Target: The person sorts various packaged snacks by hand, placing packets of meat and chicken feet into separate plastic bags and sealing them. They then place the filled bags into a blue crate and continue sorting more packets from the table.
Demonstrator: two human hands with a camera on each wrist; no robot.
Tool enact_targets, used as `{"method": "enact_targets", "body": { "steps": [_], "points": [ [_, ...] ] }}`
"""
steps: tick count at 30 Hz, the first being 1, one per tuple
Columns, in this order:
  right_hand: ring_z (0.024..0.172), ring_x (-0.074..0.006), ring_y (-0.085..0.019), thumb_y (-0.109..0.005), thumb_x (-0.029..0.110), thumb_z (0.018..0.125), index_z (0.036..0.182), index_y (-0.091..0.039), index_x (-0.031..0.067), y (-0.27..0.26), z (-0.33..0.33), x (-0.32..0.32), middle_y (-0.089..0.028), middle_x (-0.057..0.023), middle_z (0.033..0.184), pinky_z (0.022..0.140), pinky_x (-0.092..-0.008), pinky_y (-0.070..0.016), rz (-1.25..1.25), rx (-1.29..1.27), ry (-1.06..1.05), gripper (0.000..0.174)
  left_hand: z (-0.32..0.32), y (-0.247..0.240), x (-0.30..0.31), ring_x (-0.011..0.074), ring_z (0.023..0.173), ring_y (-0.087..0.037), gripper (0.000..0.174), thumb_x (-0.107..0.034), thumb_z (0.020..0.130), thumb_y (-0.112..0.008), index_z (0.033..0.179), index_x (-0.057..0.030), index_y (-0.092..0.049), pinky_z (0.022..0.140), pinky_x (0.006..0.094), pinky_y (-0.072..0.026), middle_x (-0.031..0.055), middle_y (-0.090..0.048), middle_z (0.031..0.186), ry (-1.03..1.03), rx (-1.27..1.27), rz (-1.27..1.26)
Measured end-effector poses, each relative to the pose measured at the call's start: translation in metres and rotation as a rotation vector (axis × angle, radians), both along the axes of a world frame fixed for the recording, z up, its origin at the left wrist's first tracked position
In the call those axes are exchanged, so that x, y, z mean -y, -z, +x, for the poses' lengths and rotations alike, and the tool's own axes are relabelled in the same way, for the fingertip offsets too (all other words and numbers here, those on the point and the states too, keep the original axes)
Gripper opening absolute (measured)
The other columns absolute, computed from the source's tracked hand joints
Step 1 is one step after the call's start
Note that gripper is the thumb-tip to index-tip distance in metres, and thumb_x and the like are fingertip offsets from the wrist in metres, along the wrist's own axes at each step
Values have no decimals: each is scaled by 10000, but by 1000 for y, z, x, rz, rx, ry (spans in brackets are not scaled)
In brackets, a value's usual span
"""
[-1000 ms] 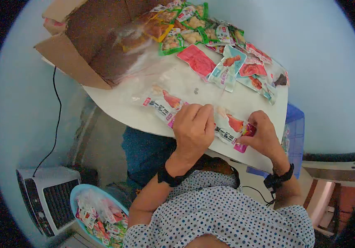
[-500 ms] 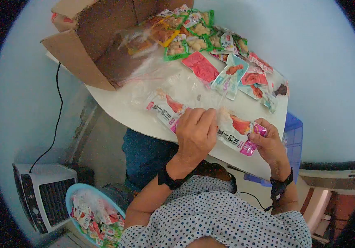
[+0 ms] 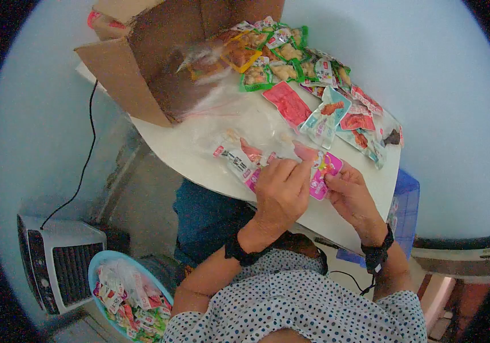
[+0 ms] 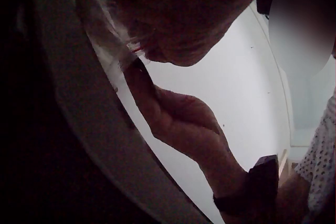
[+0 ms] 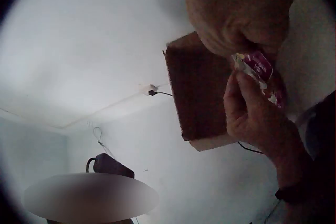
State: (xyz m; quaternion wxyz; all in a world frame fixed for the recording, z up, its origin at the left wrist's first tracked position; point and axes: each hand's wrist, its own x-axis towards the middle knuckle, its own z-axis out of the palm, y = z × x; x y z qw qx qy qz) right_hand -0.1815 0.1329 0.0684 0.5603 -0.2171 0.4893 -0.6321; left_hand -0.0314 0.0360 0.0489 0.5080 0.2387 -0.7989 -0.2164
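Observation:
My right hand (image 3: 352,194) pinches the purple end of a snack packet (image 3: 326,171) between thumb and fingers. Right beside it, my left hand (image 3: 282,191) has its fingers curled on the same packet and covers much of its front. Another snack packet (image 3: 238,160), white with a reddish meat picture and black lettering, lies left of the left hand, its purple end at the knuckles. In the right wrist view, the held packet's purple end (image 5: 258,65) shows between the two hands. The left wrist view is dark, with clear plastic (image 4: 113,45) near the fingers.
An open cardboard box (image 3: 122,74) stands at the table's back left, clear plastic film (image 3: 222,108) spilling out. Green-edged packets (image 3: 285,71), a red packet (image 3: 288,104) and pale blue packets (image 3: 326,117) lie behind. A blue tub (image 3: 93,268) of packets stands lower left, a blue crate (image 3: 406,200) right.
The right hand has moved left and up with the packet's purple end, close to the left hand. The packet lay spread with its lettering showing; now that part is hidden.

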Motion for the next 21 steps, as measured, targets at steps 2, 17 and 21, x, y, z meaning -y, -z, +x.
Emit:
{"method": "enact_targets", "body": {
  "steps": [2,17,21],
  "points": [
    [1020,-179,-636,-557,0,930,1277,-520,-3,2,2,9,-638,-86,1177,912,-318,-527,2,18,-14,349,1,-2,-2,320,757,-603,168,-47,779,-696,945,-29,-681,680,420,-494,115,-618,829,14,18,6],
    [1006,-174,-615,-475,46,990,1327,-500,39,1,41,49,-626,-86,1172,885,-309,-522,-39,75,0,338,-3,-6,0,330,814,-631,224,-54,759,-701,981,-27,-695,737,421,-525,133,-637,874,3,-14,29],
    [978,-154,-613,-482,49,983,1301,-521,23,19,32,58,-636,-66,1145,846,-300,-525,-89,-4,39,322,-4,-4,-3,327,801,-630,224,-46,764,-700,988,-26,-696,727,418,-525,132,-637,879,43,-11,29]
  ]
}}
